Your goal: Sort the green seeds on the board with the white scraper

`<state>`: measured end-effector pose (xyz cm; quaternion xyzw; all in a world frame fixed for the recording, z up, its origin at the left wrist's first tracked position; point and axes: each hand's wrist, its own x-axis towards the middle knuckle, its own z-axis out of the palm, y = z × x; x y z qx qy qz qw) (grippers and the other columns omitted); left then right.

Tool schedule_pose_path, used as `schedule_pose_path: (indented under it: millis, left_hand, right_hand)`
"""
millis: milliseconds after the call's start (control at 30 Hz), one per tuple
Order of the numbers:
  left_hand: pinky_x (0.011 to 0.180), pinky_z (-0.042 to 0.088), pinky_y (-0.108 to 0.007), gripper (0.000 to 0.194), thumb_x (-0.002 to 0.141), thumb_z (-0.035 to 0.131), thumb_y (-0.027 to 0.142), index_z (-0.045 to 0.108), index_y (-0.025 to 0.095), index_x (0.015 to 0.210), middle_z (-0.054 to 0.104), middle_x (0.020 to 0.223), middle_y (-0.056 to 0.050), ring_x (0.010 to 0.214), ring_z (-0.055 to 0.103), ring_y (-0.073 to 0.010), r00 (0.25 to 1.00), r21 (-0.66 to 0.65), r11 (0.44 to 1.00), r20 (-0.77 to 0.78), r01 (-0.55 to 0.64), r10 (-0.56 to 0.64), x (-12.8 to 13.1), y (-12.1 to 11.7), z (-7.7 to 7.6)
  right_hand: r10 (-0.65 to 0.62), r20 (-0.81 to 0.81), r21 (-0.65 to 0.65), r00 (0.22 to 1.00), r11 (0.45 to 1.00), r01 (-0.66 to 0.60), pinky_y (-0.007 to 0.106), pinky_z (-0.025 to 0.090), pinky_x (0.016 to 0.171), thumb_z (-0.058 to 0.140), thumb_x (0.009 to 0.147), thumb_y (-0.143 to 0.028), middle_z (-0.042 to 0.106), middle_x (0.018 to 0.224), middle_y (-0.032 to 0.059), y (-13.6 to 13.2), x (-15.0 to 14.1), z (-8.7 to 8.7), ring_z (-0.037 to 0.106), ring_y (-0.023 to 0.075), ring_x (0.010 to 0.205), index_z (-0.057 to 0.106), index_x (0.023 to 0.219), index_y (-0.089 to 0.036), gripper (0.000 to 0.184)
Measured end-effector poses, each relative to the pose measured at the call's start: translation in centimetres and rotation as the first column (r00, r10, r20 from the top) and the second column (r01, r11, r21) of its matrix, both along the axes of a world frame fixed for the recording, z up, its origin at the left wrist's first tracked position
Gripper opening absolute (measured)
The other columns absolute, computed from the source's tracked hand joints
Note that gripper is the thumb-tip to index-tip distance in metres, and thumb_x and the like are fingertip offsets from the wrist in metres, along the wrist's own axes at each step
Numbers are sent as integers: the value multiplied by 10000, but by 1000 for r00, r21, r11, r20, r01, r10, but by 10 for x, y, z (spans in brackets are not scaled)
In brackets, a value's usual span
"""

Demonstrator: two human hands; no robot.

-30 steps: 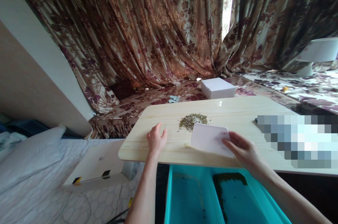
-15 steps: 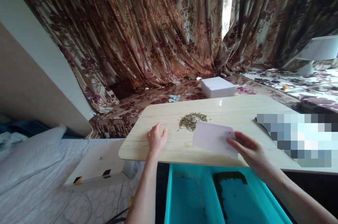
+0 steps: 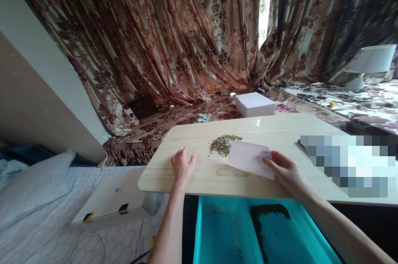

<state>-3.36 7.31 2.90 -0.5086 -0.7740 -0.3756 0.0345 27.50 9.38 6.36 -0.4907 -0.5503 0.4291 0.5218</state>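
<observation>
White card point(image 3: 248, 158) tight between right fingers point(image 3: 277, 156), long axis leftward toward grains point(image 3: 219, 144), left fingers point(image 3: 179, 158) apart

- Rm dim overall; blown-out daylight strip thru gap in curtains point(image 3: 174, 27), upper R.
- Far R folds v. dark.
- Sm. glare spot, desk's point(image 3: 280, 129) far side.
- Wide-angle stretch at edges.
- Grains point(image 3: 220, 145) a bit soft.
- Pixelated patch point(image 3: 351, 166), R.

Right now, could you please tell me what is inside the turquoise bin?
In the turquoise bin, dark greenish bits line two sides of the right compartment; a sparse trail lies in the left compartment. Anything further beneath the table is hidden.
</observation>
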Motion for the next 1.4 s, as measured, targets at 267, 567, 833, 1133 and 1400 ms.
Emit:
schedule_pose_path:
  millis: [267, 567, 833, 1133, 1400]
  left_hand:
    - [1079, 330, -441, 355, 836, 533, 302, 584, 249, 1183, 631, 1212, -68, 1199, 527, -242, 1000, -6, 1000, -6, 1, -1, -1, -1, 0]
    - [1071, 333, -426, 300, 844, 541, 291, 625, 232, 1126, 649, 1189, -71, 1179, 540, -241, 999, -18, 1000, -31, 18, -19, 2, -2, 2]
    - [1106, 268, -461, 224, 861, 522, 302, 666, 243, 1023, 666, 1140, -59, 1132, 563, -235, 992, -32, 996, -89, 86, -88, 3, -3, -1]
    - [1030, 390, -423, 245, 862, 525, 318, 669, 215, 1031, 635, 1123, -72, 1092, 570, -243, 968, -37, 982, -166, 185, -189, 3, -6, -4]
    - [1027, 378, -472, 295, 895, 493, 330, 636, 201, 1119, 586, 1197, -99, 1140, 521, -279, 945, -79, 967, -206, 243, -255, 8, -13, -5]
  right_hand:
    - [273, -111, -25, 956, 960, -278, 358, 593, 707, 751, 600, -600, 768, 836, 80, -49, -26, 3, 718, 257, 766, 714, 776, -219, 421]
    - [-12, -100, -20, 995, 1000, 10, 329, 559, 716, 775, 564, -444, 760, 845, 51, -9, 18, 30, 697, 259, 825, 713, 763, -237, 293]
    - [-170, 140, -43, 975, 983, 178, 305, 488, 739, 682, 643, -355, 755, 925, 84, 22, 39, 15, 670, 269, 879, 705, 865, -202, 271]
    - [-252, 368, 17, 895, 964, 265, 311, 467, 569, 580, 666, -514, 694, 685, 38, 24, 39, 4, 616, 231, 649, 576, 1258, -102, 720]
    - [-225, 414, -15, 882, 967, 254, 311, 488, 637, 567, 685, -518, 722, 847, 106, 23, 34, 7, 631, 233, 740, 566, 1247, -57, 727]
